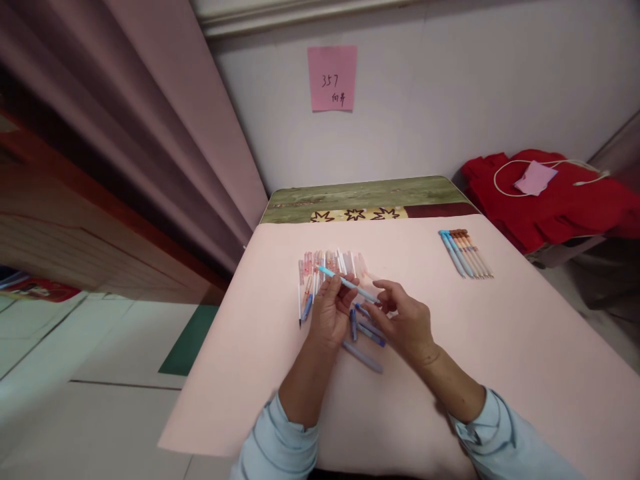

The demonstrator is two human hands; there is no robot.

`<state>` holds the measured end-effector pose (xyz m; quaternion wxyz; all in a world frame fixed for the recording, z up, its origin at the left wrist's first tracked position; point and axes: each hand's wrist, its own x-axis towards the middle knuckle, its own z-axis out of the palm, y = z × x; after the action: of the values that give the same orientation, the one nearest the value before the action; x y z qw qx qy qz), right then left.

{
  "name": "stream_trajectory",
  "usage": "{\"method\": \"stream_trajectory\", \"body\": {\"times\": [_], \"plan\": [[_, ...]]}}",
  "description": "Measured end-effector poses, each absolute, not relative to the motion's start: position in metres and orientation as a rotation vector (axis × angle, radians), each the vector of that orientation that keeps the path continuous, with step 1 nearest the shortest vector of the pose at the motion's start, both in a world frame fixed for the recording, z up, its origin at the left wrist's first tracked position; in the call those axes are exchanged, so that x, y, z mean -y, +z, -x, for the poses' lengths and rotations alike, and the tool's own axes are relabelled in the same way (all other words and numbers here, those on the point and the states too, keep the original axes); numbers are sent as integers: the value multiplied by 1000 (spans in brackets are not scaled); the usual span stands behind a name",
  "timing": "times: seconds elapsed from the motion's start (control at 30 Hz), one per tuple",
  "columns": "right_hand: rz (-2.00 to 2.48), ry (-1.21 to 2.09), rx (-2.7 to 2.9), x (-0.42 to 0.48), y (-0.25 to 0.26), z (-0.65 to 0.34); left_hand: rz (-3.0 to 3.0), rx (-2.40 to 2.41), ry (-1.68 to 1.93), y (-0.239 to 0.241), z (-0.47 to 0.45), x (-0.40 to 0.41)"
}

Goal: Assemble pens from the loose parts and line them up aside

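Observation:
A light blue pen slants above the middle of the table, its brighter blue end up and to the left. My left hand grips it near that end, between thumb and fingers. At the paler lower end are the curled fingers of my right hand, which look closed around it. Below the hands lie several loose blue pens, one a pale grey-blue pen. Behind my left hand spreads a row of pink, white and clear pens, partly hidden by it.
A neat row of blue and brown-topped pens lies at the right on the pale pink tabletop. Beyond the right edge is a red cloth with a white cable. A curtain hangs at the left; a wall rises behind.

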<state>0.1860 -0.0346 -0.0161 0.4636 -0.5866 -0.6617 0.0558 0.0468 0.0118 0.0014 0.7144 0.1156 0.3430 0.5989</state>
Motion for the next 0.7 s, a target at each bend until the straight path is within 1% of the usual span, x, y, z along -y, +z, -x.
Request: {"method": "stream_trajectory", "body": {"times": [0.33, 0.53, 0.7], "plan": [[1459, 130, 1594, 39, -11, -183, -352, -777, 1303, 0, -46, -10], [1491, 167, 1654, 38, -13, -184, -377, -781, 1307, -3, -46, -10], [1486, 203, 1601, 36, -13, -182, -406, -806, 1309, -1, -47, -9]]}}
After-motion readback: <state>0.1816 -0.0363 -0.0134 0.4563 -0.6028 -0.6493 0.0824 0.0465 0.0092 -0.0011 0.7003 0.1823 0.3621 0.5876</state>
